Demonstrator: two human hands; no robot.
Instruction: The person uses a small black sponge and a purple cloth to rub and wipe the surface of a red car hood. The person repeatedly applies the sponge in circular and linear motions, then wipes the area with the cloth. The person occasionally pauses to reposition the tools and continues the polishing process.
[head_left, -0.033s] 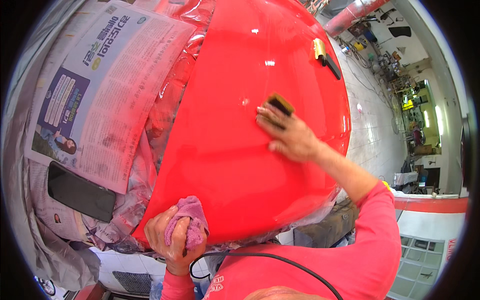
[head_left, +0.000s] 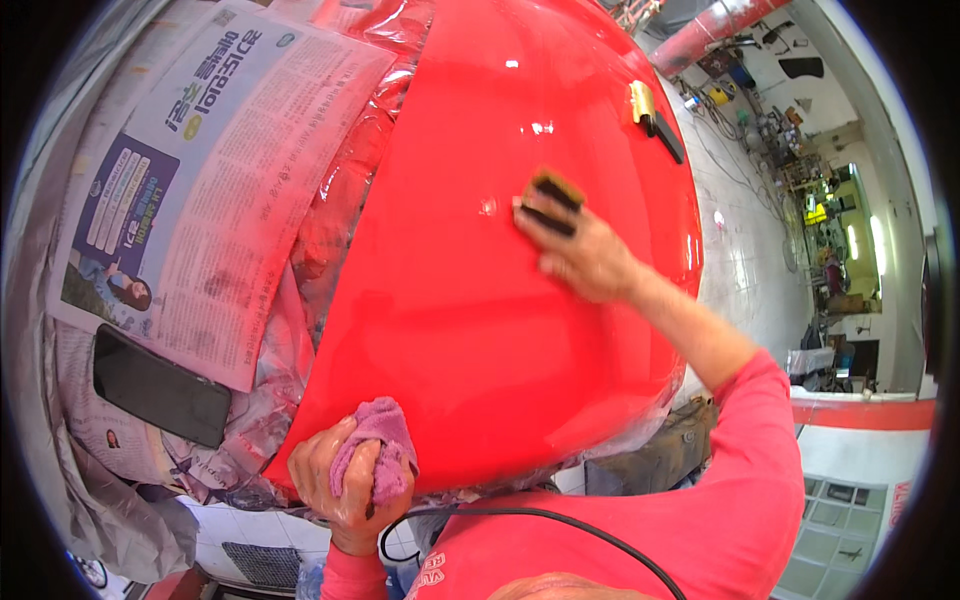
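Note:
My right hand (head_left: 590,252) is closed on a sanding block (head_left: 553,203), black with a yellowish-brown sheet wrapped round it, and holds it against the glossy red car hood (head_left: 440,310). Motion blurs these fingers a little. At the hood's near left corner, my left hand (head_left: 325,468) grips a bunched pinkish-purple cloth (head_left: 375,452). That hand looks wet and lies at the panel's edge.
A gold-coloured piece (head_left: 641,101) and a black block (head_left: 667,138) lie on the hood's far right. Printed newspaper (head_left: 270,150) and plastic sheeting cover the left side, with a dark phone (head_left: 160,385) on top. A black cable (head_left: 560,520) crosses my chest.
My right hand and the sanding block have shifted slightly away from me, and more of the block's black body shows. My left hand stays put with the cloth.

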